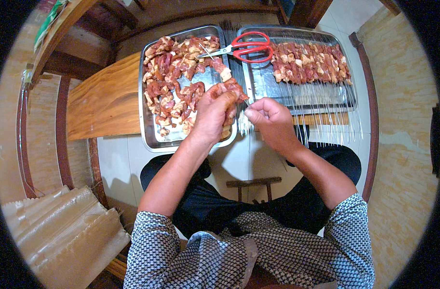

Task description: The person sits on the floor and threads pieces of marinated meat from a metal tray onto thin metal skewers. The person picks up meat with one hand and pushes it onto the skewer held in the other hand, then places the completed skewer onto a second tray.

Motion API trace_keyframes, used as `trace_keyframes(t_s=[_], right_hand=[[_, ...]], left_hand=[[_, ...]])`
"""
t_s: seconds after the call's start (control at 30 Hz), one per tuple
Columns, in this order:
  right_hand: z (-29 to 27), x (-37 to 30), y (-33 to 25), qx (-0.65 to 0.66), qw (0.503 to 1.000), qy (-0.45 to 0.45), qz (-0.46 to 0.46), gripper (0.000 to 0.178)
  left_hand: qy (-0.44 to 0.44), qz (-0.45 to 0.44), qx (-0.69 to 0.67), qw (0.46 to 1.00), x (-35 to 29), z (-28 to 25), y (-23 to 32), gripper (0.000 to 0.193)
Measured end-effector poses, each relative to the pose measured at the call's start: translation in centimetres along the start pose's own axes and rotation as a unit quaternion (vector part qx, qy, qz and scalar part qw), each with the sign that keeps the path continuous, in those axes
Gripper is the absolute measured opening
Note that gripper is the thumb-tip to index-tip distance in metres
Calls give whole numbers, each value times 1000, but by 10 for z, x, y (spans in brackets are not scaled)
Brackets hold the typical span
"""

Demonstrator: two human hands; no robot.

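Meat skewer (224, 73), part-loaded, over right side of left tray (208, 78), gripped in left hand (213, 111); right hand (273, 119) pinched close by, can't tell on what. Likely threading step; next move calls for sliding meat (235, 88) along, skewer kept straight.

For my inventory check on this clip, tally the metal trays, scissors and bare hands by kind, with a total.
Trays: 2 (left tray, right tray)
Scissors: 1
Hands: 2 (left hand, right hand)
Total: 5
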State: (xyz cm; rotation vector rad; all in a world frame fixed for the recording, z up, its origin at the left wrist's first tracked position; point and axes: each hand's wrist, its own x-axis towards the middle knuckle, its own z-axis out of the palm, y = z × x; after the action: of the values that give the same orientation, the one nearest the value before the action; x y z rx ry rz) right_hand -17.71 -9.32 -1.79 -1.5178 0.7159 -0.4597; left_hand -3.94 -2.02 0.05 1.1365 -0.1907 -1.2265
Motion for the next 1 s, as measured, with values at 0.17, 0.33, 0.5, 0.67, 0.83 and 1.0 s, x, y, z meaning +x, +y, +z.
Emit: trace_keyframes(t_s=[0.17, 0.33, 0.5, 0.67, 0.83, 1.0], right_hand=[[0, -4, 1, -18, 1000, -14, -7, 18], [2, -6, 2, -42, 998, -29, -33, 18], [4, -6, 1, -48, 998, -35, -34, 16], [5, -7, 0, -65, 996, -27, -57, 16], [8, -7, -6, -90, 993, -24, -76, 16], [10, -9, -4, -131, 987, -17, -95, 16]], left_hand=[[-26, 40, -69, 997, 14, -19, 13, 14], [20, 96, -89, 991, 12, -22, 28, 5], [37, 94, -75, 992, 11, -21, 26, 3], [45, 83, -68, 993, 7, -15, 29, 4], [60, 96, -67, 991, 9, -18, 28, 6], [70, 97, -86, 989, 13, -23, 28, 3]])
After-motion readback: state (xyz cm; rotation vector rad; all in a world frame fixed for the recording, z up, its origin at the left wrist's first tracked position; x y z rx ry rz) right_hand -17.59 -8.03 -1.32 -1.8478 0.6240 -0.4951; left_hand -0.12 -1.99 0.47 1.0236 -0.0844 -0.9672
